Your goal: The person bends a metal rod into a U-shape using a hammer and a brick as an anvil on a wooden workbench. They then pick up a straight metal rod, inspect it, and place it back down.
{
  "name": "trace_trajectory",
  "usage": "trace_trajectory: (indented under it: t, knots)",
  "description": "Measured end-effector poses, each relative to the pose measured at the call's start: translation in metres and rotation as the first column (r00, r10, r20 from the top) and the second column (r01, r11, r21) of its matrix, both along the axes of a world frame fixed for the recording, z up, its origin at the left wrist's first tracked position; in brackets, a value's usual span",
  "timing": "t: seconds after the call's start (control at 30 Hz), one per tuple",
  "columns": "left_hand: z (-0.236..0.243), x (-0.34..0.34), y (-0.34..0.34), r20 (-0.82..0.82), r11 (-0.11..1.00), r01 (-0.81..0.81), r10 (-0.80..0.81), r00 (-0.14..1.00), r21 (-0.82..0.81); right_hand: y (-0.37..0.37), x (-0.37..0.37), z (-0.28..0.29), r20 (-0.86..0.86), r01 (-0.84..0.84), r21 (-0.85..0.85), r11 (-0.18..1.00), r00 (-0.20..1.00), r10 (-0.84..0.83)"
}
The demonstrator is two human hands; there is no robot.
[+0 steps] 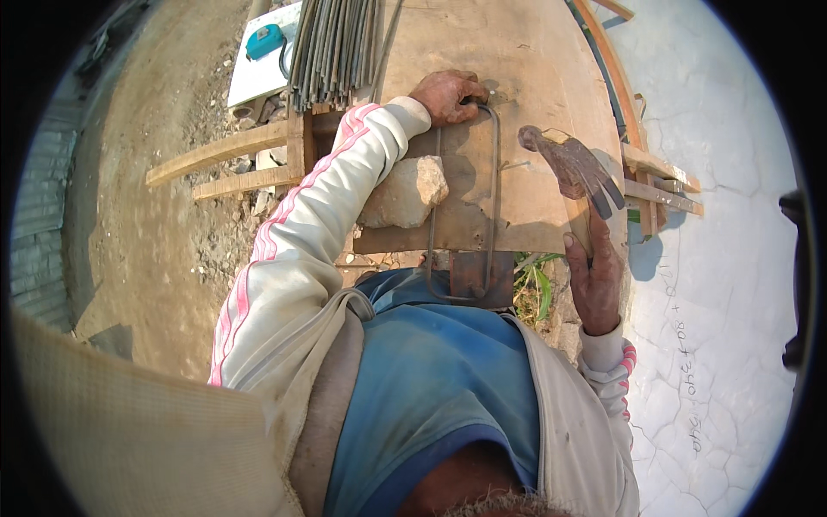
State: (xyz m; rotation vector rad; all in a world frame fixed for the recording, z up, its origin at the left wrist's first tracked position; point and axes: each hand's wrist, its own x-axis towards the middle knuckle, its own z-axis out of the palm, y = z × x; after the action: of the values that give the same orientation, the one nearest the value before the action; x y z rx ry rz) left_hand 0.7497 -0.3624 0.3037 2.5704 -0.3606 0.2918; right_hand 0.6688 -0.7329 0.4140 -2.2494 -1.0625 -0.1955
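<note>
Where fingers [471, 90] touch, metal loop [496, 172], oblong

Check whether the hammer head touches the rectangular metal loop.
Apart: the head view shows wooden board between the hammer head and the rectangular metal loop.

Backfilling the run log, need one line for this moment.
left hand: on bent rod | right hand: holding hammer | stone: on board

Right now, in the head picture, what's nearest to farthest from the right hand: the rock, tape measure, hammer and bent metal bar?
1. Hammer: held in the right hand.
2. Bent metal bar: left of that hand.
3. Rock: farther left.
4. Tape measure: far upper left.
</note>
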Motion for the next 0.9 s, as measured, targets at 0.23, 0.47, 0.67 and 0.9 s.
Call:
trace_trajectory:
  t: [0.23, 0.47, 0.67, 0.9]
  knots:
    - [0.005, 0.0, 0.0, -0.02, 1.0, 0.022, -0.022, 1.0, -0.013, -0.012, -0.002, 0.011, -0.161, 0.089, 0.133, 0.987, 0.985, -0.067]
    - [0.005, -0.001, 0.0, -0.049, 0.999, 0.034, -0.035, 0.998, -0.036, 0.002, 0.004, 0.008, -0.293, -0.013, -0.224, 0.974, 0.954, -0.055]
    - [0.0, 0.002, 0.001, -0.022, 0.999, 0.01, -0.009, 1.0, 0.05, -0.001, -0.006, 0.011, -0.185, 0.071, 0.197, 0.978, 0.982, -0.034]
    - [-0.003, 0.0, -0.001, -0.008, 1.0, -0.005, 0.005, 1.0, 0.013, -0.002, 0.008, -0.006, -0.291, 0.023, -0.151, 0.988, 0.954, -0.066]
